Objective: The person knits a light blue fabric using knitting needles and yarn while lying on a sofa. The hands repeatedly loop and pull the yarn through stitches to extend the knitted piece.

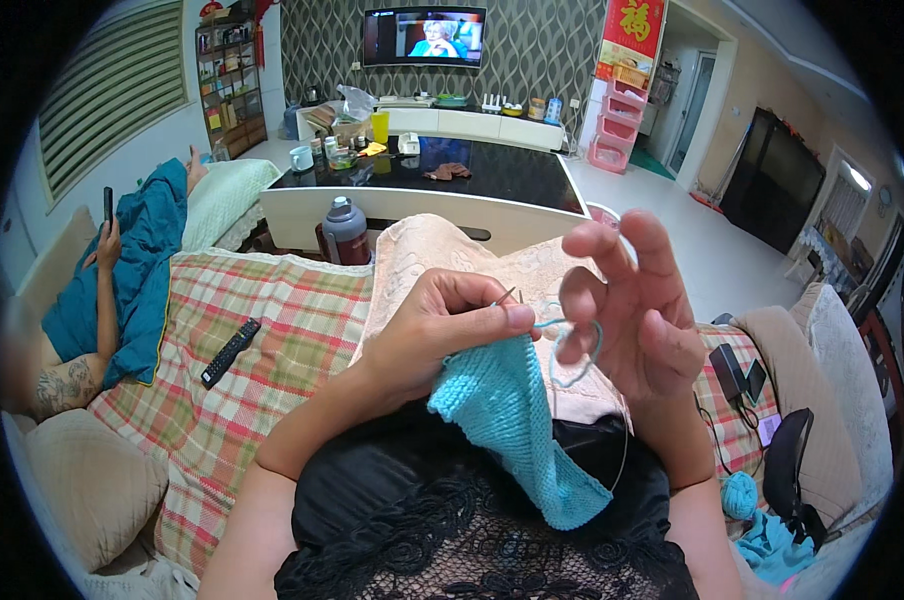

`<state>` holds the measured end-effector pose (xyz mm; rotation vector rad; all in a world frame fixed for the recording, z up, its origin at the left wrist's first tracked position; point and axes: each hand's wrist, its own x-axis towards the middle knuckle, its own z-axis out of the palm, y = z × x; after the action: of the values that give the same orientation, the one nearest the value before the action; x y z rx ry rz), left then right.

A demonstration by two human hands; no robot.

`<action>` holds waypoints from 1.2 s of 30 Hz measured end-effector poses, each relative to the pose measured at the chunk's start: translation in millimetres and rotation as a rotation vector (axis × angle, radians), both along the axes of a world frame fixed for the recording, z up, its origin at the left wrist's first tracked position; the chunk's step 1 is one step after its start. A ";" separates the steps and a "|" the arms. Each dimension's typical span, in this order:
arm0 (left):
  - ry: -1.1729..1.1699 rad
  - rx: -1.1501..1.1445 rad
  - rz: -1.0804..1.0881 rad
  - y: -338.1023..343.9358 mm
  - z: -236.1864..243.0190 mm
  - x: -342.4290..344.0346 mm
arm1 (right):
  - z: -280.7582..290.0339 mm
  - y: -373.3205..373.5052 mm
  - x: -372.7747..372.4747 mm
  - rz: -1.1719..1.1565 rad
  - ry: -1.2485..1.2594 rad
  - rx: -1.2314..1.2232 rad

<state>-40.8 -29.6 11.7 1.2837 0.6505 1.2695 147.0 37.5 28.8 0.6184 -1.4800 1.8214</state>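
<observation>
Light-blue knitting (507,400) hangs down over my lap from my left hand (437,325). That hand is closed, with thumb and fingers pinching the top edge of the work. Two knitting needle tips (507,297) poke out above the thumb. A thin needle cable (624,455) curves down along the right side of the piece. My right hand (642,310) is raised just to the right, its fingers spread apart. A strand of blue yarn (597,345) loops loosely by its lower fingers and runs to the needles.
On the right of the sofa lie a blue yarn ball (739,495), blue knitted fabric (775,548) and a black box (728,372). A remote control (231,352) rests on the plaid cover at left. Another person's arm (107,310) holds a phone. A low table (502,165) stands ahead.
</observation>
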 end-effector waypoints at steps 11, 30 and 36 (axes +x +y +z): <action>-0.046 0.028 0.017 14.9 1.9 7.1 | 13.8 -8.8 -7.5 -1.300 -0.117 1.367; 0.516 0.882 0.332 8.9 9.4 37.2 | 2.5 -25.1 44.3 -1.415 -0.218 0.929; 0.420 0.543 0.221 1.4 9.2 28.9 | 5.8 -20.7 51.6 -1.370 -0.132 0.556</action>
<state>-11.8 -28.2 21.0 2.0050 0.7872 1.4252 198.6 16.8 34.6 -0.3107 -1.7810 0.3933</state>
